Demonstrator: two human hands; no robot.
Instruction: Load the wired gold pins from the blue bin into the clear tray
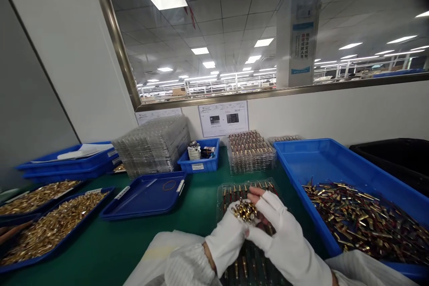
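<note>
My left hand (228,237), in a white fingerless glove, is cupped under a small heap of shiny gold and silver metal parts (246,211). Close on its right is my right hand (284,237), gloved the same way. Its thumb and fingers are apart around the heap, and I cannot tell whether a part is between them. Both hands are over a clear plastic tray (220,205) with rows of gold-tipped parts with dark red sections. The hands hide the middle of this tray.
To the right, a blue bin (291,174) holds many loose gold-and-red parts. A stack of filled clear trays (251,154) stands behind. Leftward are an upper blue tray (144,194), stacked clear trays (150,147) and trays of gold parts (56,225). Someone's fingers show at far left.
</note>
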